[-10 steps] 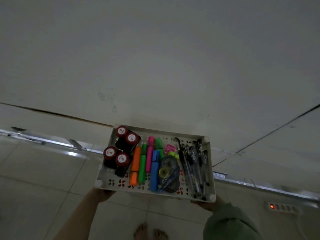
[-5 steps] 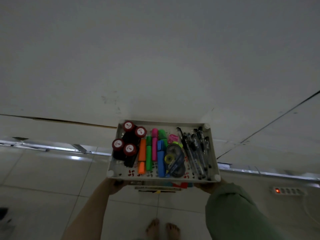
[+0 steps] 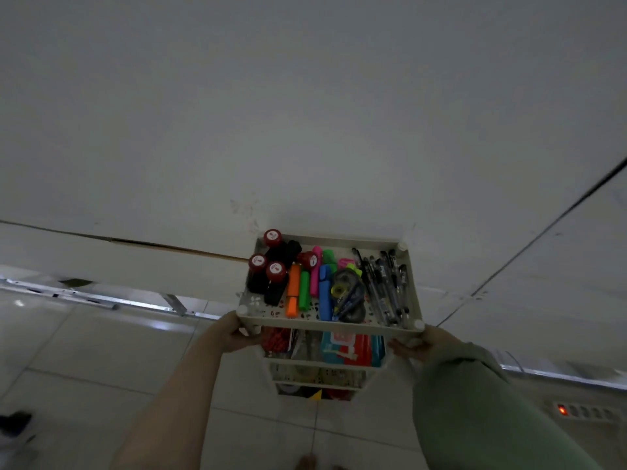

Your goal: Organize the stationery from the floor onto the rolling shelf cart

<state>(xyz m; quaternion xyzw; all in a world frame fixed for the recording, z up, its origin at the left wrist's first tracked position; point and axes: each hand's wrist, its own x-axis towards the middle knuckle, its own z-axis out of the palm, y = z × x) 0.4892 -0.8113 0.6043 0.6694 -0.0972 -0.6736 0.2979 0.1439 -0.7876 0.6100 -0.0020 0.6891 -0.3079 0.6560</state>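
Top tray [image 3: 330, 325] of cart — stamps [image 3: 275, 271] left, highlighters [image 3: 307, 288] middle, pens [image 3: 386, 286] right.

tray [image 3: 334, 324] now lowered onto cart, lower shelves [image 3: 324, 366] revealed, one stamp [image 3: 308, 259] seemingly shifted

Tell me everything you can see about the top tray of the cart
The top tray is a pale plastic rectangle with a low rim, round corner caps and small cut-outs in its floor. It sits level above the lower shelves, near the wall. It holds red-capped stamps, highlighters, correction tape and pens. The left hand and right hand grip its near corners.
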